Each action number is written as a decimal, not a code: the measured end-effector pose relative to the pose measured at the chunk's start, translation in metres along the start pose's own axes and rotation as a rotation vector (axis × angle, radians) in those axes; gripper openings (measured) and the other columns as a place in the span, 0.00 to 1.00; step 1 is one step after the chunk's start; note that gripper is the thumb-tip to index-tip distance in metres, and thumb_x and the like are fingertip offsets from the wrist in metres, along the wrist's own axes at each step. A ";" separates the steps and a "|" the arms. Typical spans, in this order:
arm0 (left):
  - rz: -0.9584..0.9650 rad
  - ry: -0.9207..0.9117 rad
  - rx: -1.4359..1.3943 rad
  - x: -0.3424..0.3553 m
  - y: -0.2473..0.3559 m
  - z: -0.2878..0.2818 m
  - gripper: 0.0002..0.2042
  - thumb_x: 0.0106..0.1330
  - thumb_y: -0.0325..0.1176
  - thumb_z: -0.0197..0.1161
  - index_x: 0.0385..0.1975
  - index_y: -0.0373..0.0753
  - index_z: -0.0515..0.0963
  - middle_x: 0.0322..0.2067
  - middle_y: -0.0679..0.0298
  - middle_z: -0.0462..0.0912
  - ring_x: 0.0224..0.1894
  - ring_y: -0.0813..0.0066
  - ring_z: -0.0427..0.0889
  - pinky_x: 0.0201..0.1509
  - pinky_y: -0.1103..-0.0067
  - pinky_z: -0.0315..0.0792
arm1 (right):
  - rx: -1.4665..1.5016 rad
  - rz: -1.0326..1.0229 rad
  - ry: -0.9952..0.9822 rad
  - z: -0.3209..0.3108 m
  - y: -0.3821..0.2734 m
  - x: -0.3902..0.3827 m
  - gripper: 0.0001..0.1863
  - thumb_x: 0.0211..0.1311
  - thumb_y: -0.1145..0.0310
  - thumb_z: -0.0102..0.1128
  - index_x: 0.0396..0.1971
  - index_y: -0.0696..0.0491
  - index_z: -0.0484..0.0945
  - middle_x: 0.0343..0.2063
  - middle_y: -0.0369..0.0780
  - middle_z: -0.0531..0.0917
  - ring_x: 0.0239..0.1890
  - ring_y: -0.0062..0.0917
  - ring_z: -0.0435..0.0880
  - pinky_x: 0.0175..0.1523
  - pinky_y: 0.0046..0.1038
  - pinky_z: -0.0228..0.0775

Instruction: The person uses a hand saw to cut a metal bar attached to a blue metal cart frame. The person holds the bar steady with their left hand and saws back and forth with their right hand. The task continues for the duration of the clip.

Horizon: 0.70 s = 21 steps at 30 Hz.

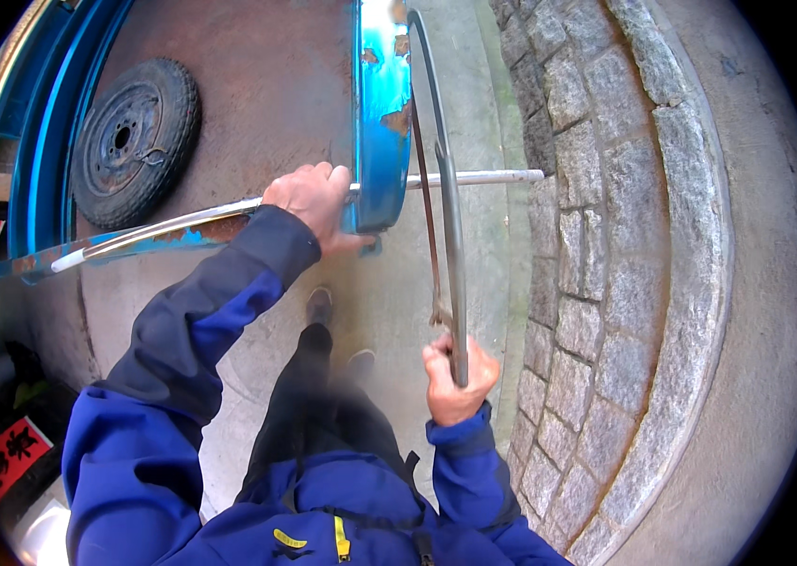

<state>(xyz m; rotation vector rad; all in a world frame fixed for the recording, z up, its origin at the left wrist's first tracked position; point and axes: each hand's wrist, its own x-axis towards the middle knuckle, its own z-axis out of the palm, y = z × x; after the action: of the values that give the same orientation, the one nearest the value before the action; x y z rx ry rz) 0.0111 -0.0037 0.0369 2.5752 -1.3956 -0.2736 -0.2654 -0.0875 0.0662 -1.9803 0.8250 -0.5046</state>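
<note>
Right hand (pixel 460 380): fingers clenched round bow saw's (pixel 454 226) near end. Left hand (pixel 312 203): fingers grasping metal pipe (pixel 498 177), which projects past blue cart's side (pixel 384 132). Blade (pixel 430 231) crosses pipe; contact unclear.

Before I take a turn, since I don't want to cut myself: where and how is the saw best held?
Probably by the near end of the saw, coming straight from behind it, where the right grip holds it. The frame looks stout enough to close around, while the thin blade runs along its left, so keep clear of that side.
</note>
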 end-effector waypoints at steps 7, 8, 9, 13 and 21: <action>0.006 -0.001 -0.024 -0.002 0.000 0.001 0.33 0.48 0.61 0.77 0.40 0.37 0.77 0.38 0.53 0.82 0.44 0.55 0.84 0.47 0.64 0.80 | 0.006 0.082 -0.014 -0.012 -0.001 -0.028 0.05 0.52 0.76 0.66 0.28 0.58 0.78 0.19 0.44 0.80 0.20 0.33 0.81 0.29 0.31 0.72; 0.003 -0.012 -0.022 -0.001 0.001 0.001 0.33 0.48 0.61 0.77 0.41 0.37 0.77 0.38 0.53 0.82 0.44 0.55 0.84 0.47 0.64 0.80 | -0.003 0.060 -0.014 -0.008 -0.003 -0.017 0.05 0.52 0.77 0.65 0.28 0.58 0.78 0.19 0.44 0.79 0.20 0.33 0.81 0.29 0.31 0.72; -0.004 -0.020 -0.020 -0.001 0.001 -0.001 0.33 0.48 0.60 0.77 0.41 0.37 0.77 0.38 0.53 0.82 0.44 0.54 0.84 0.47 0.64 0.80 | -0.011 0.033 -0.019 -0.004 -0.007 -0.002 0.05 0.52 0.77 0.65 0.27 0.58 0.78 0.19 0.44 0.79 0.20 0.33 0.80 0.28 0.31 0.71; 0.038 0.088 -0.048 -0.001 -0.003 0.010 0.32 0.43 0.54 0.81 0.44 0.43 0.76 0.33 0.55 0.80 0.39 0.52 0.83 0.41 0.62 0.79 | 0.124 0.046 0.005 0.014 -0.002 0.027 0.04 0.53 0.78 0.64 0.28 0.58 0.77 0.18 0.43 0.78 0.19 0.31 0.80 0.28 0.30 0.71; -0.001 0.008 -0.024 -0.001 -0.002 0.001 0.32 0.47 0.58 0.78 0.41 0.39 0.77 0.36 0.54 0.81 0.43 0.54 0.84 0.46 0.63 0.80 | 0.024 0.100 0.000 -0.010 -0.003 -0.032 0.05 0.53 0.75 0.66 0.27 0.58 0.78 0.19 0.43 0.80 0.20 0.32 0.82 0.29 0.30 0.72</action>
<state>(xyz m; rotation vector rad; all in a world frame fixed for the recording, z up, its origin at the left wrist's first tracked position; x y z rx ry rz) 0.0116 -0.0020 0.0355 2.5549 -1.3805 -0.2774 -0.2925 -0.0694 0.0736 -1.9065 0.9096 -0.4539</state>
